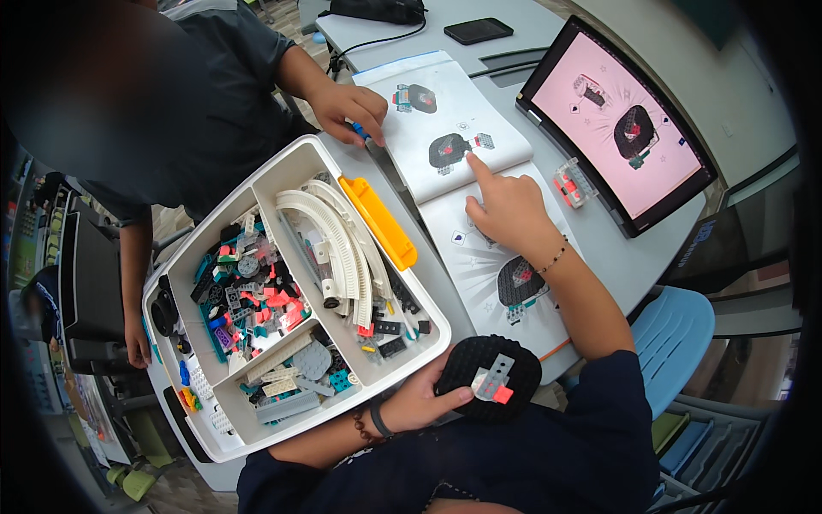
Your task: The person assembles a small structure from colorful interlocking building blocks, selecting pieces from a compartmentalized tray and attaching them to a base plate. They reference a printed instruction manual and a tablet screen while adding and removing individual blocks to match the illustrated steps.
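Note:
My left hand (419,401) grips the edge of a black, rounded brick-built piece (458,355), thumb on top. Grey, clear and coral bricks (497,377) sit at that piece's middle. With index finger stretched out, my right hand (511,212) points at a drawing on the upper page of an open instruction booklet (419,141); it holds nothing. The lower page shows a similar black rounded model, partly covered by my right forearm. Across the table, a co-worker's hand (349,107) rests by the booklet's left edge with a small blue piece (360,131) at its fingers.
A white divided bin (265,171) of loose bricks, with white curved tracks (342,231) and a yellow handle (379,223), stands at left. Right of the booklet are a laptop (629,128) and a small clear-and-coral brick build (572,184). A phone (478,32) lies behind; a blue chair (676,343) stands right.

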A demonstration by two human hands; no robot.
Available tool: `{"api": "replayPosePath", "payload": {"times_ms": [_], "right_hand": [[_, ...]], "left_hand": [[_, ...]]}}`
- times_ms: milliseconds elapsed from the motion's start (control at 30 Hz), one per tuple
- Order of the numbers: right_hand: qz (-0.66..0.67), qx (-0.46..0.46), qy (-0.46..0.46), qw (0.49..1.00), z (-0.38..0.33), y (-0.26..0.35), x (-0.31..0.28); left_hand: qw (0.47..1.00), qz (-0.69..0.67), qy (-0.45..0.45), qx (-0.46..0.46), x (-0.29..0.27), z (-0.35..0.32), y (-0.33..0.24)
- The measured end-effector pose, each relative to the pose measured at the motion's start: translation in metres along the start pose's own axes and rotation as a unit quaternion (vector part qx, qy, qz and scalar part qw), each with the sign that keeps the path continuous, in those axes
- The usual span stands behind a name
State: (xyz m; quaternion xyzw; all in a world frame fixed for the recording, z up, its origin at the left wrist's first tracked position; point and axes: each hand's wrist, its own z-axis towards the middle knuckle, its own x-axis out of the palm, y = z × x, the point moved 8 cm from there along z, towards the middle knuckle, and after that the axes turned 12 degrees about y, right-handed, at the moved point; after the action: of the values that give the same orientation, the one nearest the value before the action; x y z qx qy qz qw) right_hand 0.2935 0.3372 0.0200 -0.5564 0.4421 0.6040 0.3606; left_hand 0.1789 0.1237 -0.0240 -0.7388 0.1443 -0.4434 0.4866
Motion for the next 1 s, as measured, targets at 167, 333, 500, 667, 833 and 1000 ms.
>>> {"api": "replayPosePath", "payload": {"times_ms": [167, 333, 500, 667, 833, 1000], "right_hand": [[0.006, -0.015, -0.02, 1.0, -0.002, -0.001, -0.001], [0.019, -0.035, -0.049, 0.998, -0.004, -0.001, -0.003], [0.052, -0.017, 0.013, 0.998, -0.001, -0.005, -0.002], [0.084, -0.024, -0.023, 0.996, -0.004, -0.025, -0.002], [0.222, 0.058, 0.013, 0.973, -0.032, -0.069, -0.055], [0.188, 0.123, -0.128, 0.966, -0.074, -0.153, -0.056]], "left_hand": [[0.999, 0.032, -0.01, -0.009, -0.004, 0.0, 0.003], [1.0, 0.02, -0.005, -0.019, -0.003, 0.002, 0.0], [0.998, -0.047, 0.01, 0.05, 0.016, 0.019, -0.012], [0.987, -0.075, -0.049, 0.137, 0.027, 0.072, -0.048], [0.953, 0.099, -0.193, 0.213, -0.013, 0.107, -0.051], [0.921, 0.247, -0.204, 0.223, -0.013, 0.109, -0.048]]}}
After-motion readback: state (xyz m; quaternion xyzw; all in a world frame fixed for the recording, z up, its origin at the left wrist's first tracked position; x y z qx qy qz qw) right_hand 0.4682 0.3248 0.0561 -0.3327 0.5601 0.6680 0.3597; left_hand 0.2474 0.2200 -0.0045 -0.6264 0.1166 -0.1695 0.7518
